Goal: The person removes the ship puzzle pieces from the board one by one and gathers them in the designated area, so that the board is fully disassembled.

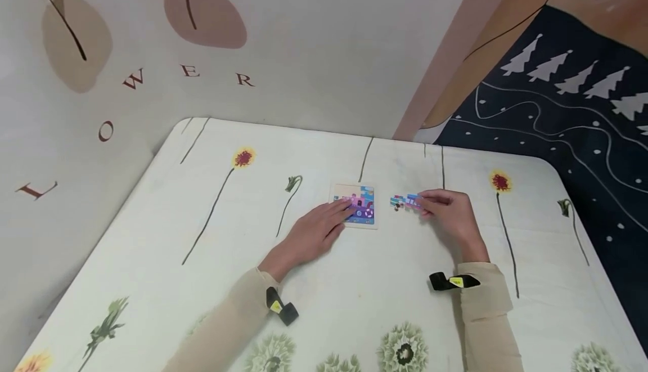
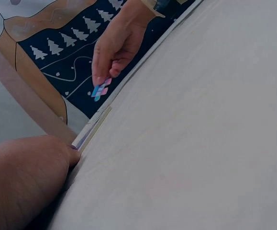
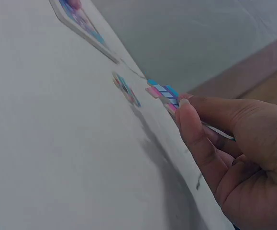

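Observation:
A small square jigsaw puzzle board (image 1: 376, 223) with a pale rim lies on the table, its picture in blue, pink and purple. My left hand (image 1: 318, 230) rests on its left part, fingers extended and covering some of the picture. Between thumb and fingers my right hand (image 1: 452, 214) pinches a blue and pink puzzle piece (image 3: 163, 91), held above the table to the right of the board. Another puzzle piece (image 3: 125, 89) lies flat on the table, between the board and the right hand. In the left wrist view the held puzzle piece (image 2: 100, 89) hangs from the fingertips.
The table (image 1: 228, 304) has a white cloth printed with flowers and stems. Behind it rises a pale wall covering (image 1: 324, 51) with letters, and a dark panel (image 1: 547, 102) with white trees stands at the right. Both wrists carry black straps.

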The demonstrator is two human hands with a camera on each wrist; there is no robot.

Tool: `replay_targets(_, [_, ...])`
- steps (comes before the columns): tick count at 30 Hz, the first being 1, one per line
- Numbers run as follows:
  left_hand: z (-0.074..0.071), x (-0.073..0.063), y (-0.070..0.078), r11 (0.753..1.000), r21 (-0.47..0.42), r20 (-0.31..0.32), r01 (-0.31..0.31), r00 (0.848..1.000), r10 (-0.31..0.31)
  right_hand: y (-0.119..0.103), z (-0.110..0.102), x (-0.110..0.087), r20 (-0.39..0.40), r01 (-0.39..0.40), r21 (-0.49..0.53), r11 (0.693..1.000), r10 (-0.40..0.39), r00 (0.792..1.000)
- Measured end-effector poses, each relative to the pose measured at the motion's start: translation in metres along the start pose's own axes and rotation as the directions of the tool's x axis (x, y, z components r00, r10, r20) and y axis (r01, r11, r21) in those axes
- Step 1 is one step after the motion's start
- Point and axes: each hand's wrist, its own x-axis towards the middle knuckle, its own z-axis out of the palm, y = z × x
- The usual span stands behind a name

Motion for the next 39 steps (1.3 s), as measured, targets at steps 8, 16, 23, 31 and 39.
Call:
replay_targets(8, [-0.001, -0.002, -0.001, 1.0, -0.006, -0.001, -0.006, 1.0, 0.006, 0.011, -0.019, -0.001, -0.011, -0.043, -0.045, 0.998, 0.042, 0.999])
replay_targets(16, [-0.003, 0.0, 0.002, 0.999, -0.035, 0.009, 0.003, 1.0, -0.002, 0.019, -0.017, 0.005, -0.002, -0.033, -0.062, 0.998, 0.033, 0.999])
replay_targets(23, [-0.003, 0.001, 0.0, 1.0, -0.024, 0.014, 0.006, 1.0, -0.005, 0.017, -0.016, 0.006, 0.004, -0.037, -0.067, 0.997, 0.038, 0.999])
replay_targets(31, [-0.003, 0.0, 0.0, 1.0, -0.014, 0.013, -0.01, 1.0, 0.01, 0.015, -0.014, 0.006, 0.005, -0.083, -0.086, 0.993, 0.083, 0.997])
replay_targets(39, [-0.002, 0.001, 0.001, 1.0, -0.023, 0.016, 0.003, 1.0, -0.003, 0.017, -0.01, 0.008, -0.039, -0.103, -0.103, 0.989, 0.1, 0.994])
